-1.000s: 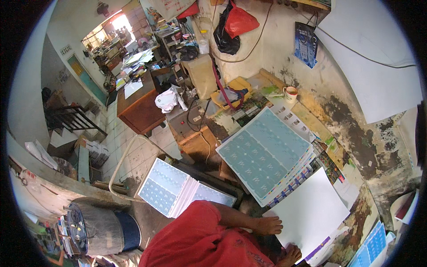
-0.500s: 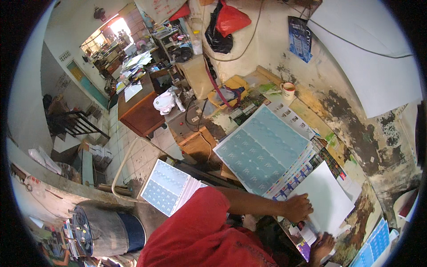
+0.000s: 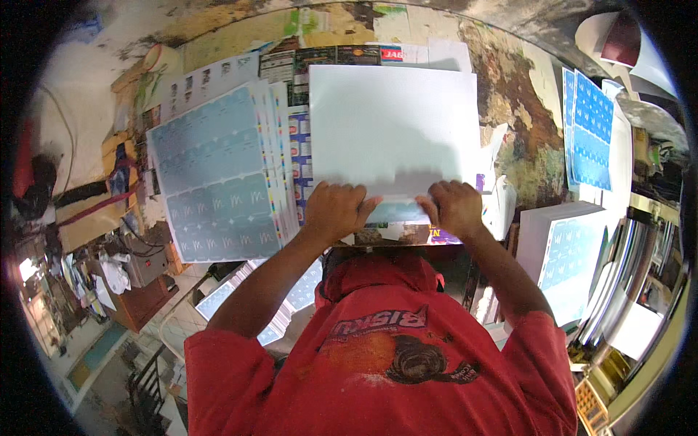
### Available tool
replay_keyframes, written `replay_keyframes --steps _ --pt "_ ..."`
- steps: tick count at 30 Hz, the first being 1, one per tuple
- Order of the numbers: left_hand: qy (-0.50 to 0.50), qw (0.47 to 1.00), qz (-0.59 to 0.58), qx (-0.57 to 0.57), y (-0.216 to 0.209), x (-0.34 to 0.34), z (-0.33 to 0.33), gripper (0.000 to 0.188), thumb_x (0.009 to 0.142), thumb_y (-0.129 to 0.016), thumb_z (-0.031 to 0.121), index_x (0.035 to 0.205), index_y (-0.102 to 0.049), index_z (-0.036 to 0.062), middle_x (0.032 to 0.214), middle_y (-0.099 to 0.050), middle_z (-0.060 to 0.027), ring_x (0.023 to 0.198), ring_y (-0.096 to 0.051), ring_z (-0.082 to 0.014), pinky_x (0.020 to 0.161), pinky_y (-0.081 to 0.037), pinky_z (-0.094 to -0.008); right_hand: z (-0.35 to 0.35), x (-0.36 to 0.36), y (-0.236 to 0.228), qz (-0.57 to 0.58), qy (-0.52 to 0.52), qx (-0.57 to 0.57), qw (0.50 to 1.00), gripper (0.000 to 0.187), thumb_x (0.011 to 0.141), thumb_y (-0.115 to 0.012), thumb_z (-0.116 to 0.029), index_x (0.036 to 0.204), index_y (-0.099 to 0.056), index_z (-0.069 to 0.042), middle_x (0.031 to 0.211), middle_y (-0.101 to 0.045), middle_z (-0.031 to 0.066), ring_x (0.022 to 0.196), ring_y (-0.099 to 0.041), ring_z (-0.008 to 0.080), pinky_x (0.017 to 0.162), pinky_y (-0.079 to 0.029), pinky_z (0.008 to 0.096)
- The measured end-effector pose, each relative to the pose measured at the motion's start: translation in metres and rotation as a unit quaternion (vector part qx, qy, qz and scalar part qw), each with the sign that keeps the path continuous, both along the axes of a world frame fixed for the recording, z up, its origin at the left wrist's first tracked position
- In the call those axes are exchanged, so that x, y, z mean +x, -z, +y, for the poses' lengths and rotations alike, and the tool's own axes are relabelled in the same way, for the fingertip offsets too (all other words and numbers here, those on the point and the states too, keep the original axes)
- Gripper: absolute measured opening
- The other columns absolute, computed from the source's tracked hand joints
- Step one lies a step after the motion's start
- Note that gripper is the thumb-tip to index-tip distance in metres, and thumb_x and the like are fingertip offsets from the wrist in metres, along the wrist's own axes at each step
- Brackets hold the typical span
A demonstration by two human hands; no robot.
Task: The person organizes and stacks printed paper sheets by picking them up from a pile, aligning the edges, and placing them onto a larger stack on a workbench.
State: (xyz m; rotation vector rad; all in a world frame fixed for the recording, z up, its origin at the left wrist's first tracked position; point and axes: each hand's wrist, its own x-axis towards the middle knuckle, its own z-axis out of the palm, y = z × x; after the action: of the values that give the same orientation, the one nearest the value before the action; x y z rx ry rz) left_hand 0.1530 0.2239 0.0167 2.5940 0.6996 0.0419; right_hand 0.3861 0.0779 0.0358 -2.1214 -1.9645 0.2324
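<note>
A stack of large white sheets (image 3: 392, 123) lies on the worn table (image 3: 516, 131) in front of me. My left hand (image 3: 336, 211) and my right hand (image 3: 454, 207) both grip its near edge, thumbs under, lifting the top sheets so a pale blue printed sheet (image 3: 396, 212) shows beneath. To the left lies a fanned pile of pale blue printed label sheets (image 3: 214, 182) with coloured strips along the edges. I wear a red shirt.
More blue printed sheets (image 3: 592, 127) lie at the right of the table. A thick pile topped by a blue print (image 3: 567, 254) stands at my right. A black bag, cables and a small box clutter the left. A cup (image 3: 156, 57) sits far left.
The view has swung round to face the table squarely. Both hands have come to the near edge of the white stack, which only one hand touched before.
</note>
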Motion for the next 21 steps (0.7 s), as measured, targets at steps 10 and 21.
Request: replay_keyframes --steps 10,21 --pt "0.023 0.995 0.056 -0.081 0.017 -0.011 -0.014 0.048 0.098 -0.049 0.049 0.078 -0.063 0.0082 0.072 -0.065 -0.0142 0.070 -0.065 -0.0334 0.069 -0.047 -0.0488 -0.016 -0.010 0.019 0.071 0.005 -0.047 0.996 0.042 0.090 -0.064 -0.048 0.073 -0.061 -0.009 0.066 -0.059 0.0078 0.060 -0.060 0.0264 0.055 -0.046 0.0394" --pt "-0.008 0.993 0.049 -0.105 0.037 0.018 0.038 0.045 0.096 -0.051 0.045 0.080 -0.070 0.0077 0.074 -0.067 -0.0174 0.065 -0.067 -0.0385 0.067 -0.051 -0.0542 0.044 0.018 0.037 0.109 0.023 -0.152 0.982 0.055 0.096 -0.046 -0.052 0.075 -0.069 -0.006 0.072 -0.066 0.0198 0.069 -0.065 0.0414 0.061 -0.051 0.0521"
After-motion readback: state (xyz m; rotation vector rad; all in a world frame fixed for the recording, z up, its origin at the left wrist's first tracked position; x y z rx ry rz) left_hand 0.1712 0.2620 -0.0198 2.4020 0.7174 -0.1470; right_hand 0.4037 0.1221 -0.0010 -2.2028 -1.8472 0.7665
